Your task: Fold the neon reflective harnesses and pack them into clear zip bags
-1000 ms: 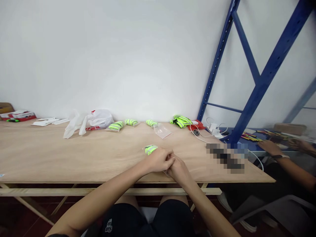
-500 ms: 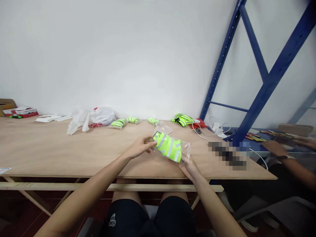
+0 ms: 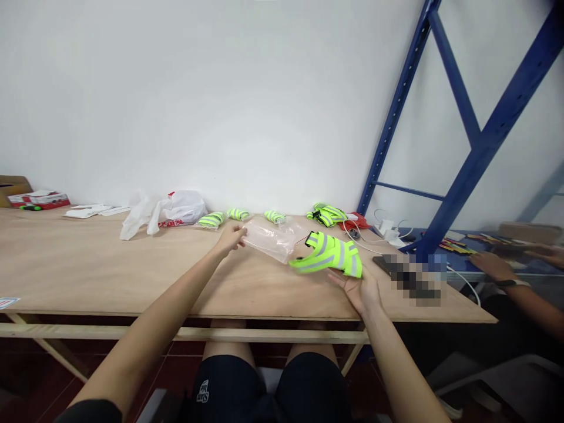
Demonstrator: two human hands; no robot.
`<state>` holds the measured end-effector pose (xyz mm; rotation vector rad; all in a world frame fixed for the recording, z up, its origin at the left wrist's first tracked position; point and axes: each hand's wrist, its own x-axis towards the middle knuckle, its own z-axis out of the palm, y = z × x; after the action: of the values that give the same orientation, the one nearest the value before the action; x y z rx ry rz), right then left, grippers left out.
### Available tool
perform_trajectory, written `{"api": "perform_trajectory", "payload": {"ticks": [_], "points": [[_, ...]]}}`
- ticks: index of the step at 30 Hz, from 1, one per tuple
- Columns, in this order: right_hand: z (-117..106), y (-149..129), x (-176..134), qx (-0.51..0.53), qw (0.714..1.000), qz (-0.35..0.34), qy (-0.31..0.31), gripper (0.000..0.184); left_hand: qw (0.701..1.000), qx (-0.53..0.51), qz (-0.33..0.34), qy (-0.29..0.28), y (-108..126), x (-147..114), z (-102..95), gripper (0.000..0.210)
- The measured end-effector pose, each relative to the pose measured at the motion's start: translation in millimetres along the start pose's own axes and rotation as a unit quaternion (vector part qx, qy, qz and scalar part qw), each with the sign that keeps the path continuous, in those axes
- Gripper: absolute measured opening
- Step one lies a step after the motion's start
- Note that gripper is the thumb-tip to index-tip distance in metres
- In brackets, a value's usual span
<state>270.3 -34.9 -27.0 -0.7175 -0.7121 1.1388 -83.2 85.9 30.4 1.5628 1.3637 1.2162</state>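
Note:
My left hand (image 3: 232, 239) pinches one end of a clear plastic bag (image 3: 268, 239), which stretches to the right over the table and looks flat. In my right hand (image 3: 359, 289) lies a folded neon-yellow reflective vest (image 3: 337, 255) with grey stripes and a black buckle; the palm and fingers support it from below. The vest is out of the bag, and its left end droops loosely, a little blurred, beside the bag's right edge. Both hands are above the wooden table (image 3: 132, 276).
Bagged neon bundles (image 3: 211, 220) and a loose neon vest (image 3: 326, 214) lie along the wall. White plastic bags (image 3: 183, 207) sit at left-back. A white cable (image 3: 365, 238), a charger (image 3: 386, 229) and a blue rack post (image 3: 458, 182) stand right. Another person's hand (image 3: 489, 265) is at far right.
The neon vest has come out of its clear bag. My right hand has moved right with the vest, while my left hand has moved left and away with the bag.

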Motion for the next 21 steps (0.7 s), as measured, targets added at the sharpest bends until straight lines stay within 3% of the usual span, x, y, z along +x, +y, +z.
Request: {"api": "perform_trajectory", "payload": {"ticks": [3,6,9,12,16,18,21], "points": [[-4,-11,1,-0.019,0.999,-0.038,0.007,0.017,0.997,0.035,0.031,0.058,4,20,3.4,0.028],[-2,-19,-2,-0.04,0.997,-0.068,0.01,0.019,0.991,0.068,0.098,0.066,6,12,21.7,0.032],[4,-20,-5,-0.053,0.996,-0.073,0.0,0.025,0.984,0.093,0.152,0.002,8,-16,48.5,0.018],[14,-14,-7,-0.063,0.994,-0.081,-0.029,0.032,0.977,0.032,0.178,-0.113,19,-47,73.6,0.031],[28,-2,-12,-0.125,0.978,-0.127,-0.105,0.034,0.955,-0.112,0.062,-0.269,40,-68,91.7,0.057],[29,2,-11,-0.203,0.957,-0.174,-0.115,0.033,0.949,-0.122,0.07,-0.282,45,-69,91.4,0.055],[18,2,-5,-0.333,0.914,-0.221,-0.066,0.022,0.956,-0.086,0.192,-0.206,39,-66,81.3,0.044]]}}
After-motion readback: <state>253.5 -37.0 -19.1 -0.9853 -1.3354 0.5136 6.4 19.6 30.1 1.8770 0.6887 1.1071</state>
